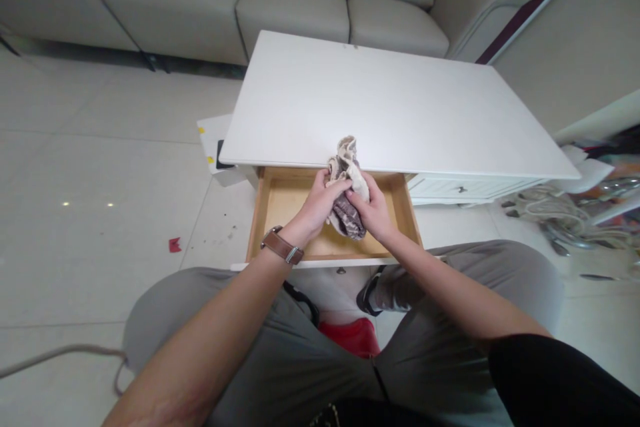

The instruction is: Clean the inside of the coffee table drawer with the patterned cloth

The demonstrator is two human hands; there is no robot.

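A crumpled cloth (349,217), patterned in brown-grey and cream, is bunched between my two hands above the pulled-out drawer. My left hand (320,201) grips its left side, thumb lying across the front. On the opposite side my right hand (371,208) closes round it, thumb pressed to the middle. Both sets of fingers are partly hidden behind the fabric. Beneath the hands, the wooden drawer (285,203) shows bare boards where I can see inside. It slides out from under the white table (390,107).
A grey sofa (295,10) stands behind the table. A second drawer front (460,188) is shut at the right. On the floor are a red scrap (175,245), a cable (60,351) and, between my feet, a red object (353,335). Clutter (565,213) lies far right.
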